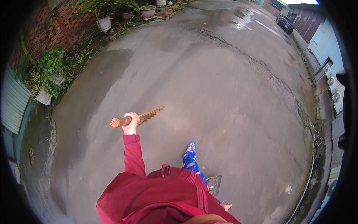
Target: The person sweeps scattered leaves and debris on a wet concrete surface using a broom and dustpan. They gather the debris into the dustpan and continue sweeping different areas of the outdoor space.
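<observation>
Broom (150,113), gripped by the left hand (131,123) at the left, above grey concrete (223,119). Was partly covered at mid-length by that hand; could not tell contact between tips and ground from a small gap. Saw only a piece of the right hand (226,205), near and to the right, beyond the edge of a dark red top (160,194); could not tell spread fingers there from closed ones. Found a dark grey dustpan (218,185) close by, partly hidden behind a blue patterned trouser leg (191,162), with debris (212,183) inside, too small to name.

Had left fingers closed together around the handle, with the blunt butt poking out leftward from the fist and the bristles reaching out to the right. Showed a tight bundle of thin, straw-brown sticks, round and flat at the butt, tapering toward the tips.

Noticed smooth concrete with damp patches and a long, ragged crack (261,63); rough red brick (37,31) and potted plants (148,12), far left; ribbed metal sheeting (15,100), left; a small dark car (285,23), far right.
</observation>
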### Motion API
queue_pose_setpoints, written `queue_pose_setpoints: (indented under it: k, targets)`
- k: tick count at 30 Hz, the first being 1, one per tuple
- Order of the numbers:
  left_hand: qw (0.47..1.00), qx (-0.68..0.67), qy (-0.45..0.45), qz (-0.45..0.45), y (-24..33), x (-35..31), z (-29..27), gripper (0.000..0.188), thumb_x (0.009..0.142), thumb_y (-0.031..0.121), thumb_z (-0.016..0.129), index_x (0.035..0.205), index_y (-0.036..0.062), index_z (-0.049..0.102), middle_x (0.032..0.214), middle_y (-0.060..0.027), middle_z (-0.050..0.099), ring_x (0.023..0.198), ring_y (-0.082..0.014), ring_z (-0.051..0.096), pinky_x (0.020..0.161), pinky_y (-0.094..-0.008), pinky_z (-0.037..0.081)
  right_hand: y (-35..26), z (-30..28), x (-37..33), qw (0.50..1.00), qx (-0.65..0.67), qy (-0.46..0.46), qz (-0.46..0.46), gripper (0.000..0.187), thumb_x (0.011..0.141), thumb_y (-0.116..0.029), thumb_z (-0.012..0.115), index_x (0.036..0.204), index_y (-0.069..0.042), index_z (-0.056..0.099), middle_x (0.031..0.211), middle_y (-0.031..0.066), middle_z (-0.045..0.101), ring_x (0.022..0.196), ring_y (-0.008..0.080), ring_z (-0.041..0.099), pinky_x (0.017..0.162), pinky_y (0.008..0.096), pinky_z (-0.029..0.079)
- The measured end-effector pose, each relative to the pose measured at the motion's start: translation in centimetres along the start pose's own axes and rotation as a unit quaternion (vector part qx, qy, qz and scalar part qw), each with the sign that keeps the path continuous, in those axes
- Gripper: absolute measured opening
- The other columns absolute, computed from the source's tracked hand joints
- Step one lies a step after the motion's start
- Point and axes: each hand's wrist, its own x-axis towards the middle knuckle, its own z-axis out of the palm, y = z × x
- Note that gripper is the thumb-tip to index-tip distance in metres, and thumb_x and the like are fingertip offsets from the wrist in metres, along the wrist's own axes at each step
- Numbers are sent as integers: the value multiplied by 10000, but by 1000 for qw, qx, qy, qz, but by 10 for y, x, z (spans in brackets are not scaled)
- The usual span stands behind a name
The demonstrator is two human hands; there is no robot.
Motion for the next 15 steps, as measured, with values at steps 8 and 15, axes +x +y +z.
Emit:
queue_pose_setpoints:
  k: [8, 15]
  targets:
    - [993, 67, -8, 99, -51, 162, -6, 171, 574, 56, 576, 717, 27, 486, 606, -58, 474, 544, -179, 500, 486, -312, 517, -11, 223, -4, 968, -230, -66, -77, 461, 803, -382, 484, 1024, 22, 497, 1106, 138, 465, 1006, 290, 452, 797, 385, 465]
    - [859, 301, -113, 397, -21, 284, 27, 194, 708, 246, 445, 710, 63, 510, 621, -19, 527, 612, -169, 560, 568, -298, 483, -1, 364, -31, 999, -5, -10, 40, 455, 786, -374, 534, 992, 29, 495, 1038, 128, 495, 969, 280, 463, 727, 388, 494]
